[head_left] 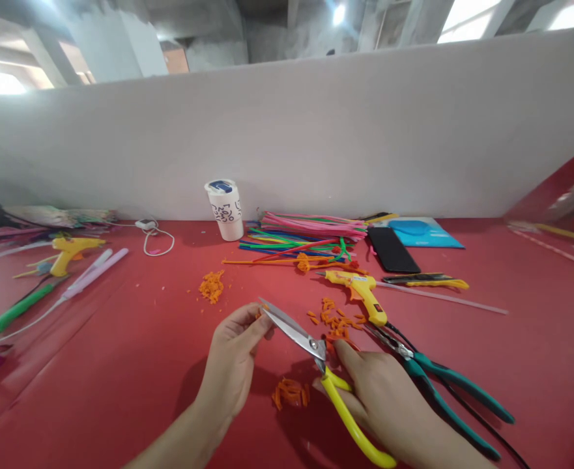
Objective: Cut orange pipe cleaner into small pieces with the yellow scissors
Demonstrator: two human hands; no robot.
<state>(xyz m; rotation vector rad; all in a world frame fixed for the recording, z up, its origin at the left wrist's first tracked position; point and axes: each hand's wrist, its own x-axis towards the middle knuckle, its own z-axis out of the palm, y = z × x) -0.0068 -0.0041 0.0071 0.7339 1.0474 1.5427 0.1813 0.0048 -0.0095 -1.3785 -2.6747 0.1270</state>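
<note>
In the head view my left hand pinches a small orange pipe cleaner piece, mostly hidden by the fingertips. My right hand is wrapped round the scissors, which have yellow handles. Their blades point up and left, with the tips at my left fingertips. Below the blades lies a small pile of cut orange pieces. More short orange pieces are scattered beyond my right hand. A heap of fine orange fluff sits farther off, past my left hand.
Behind the hands lie pipe cleaners, a white tumbler and a black phone. To the right are a yellow glue gun, a utility knife and green-handled pliers. Another glue gun lies at left. A pale partition closes the back.
</note>
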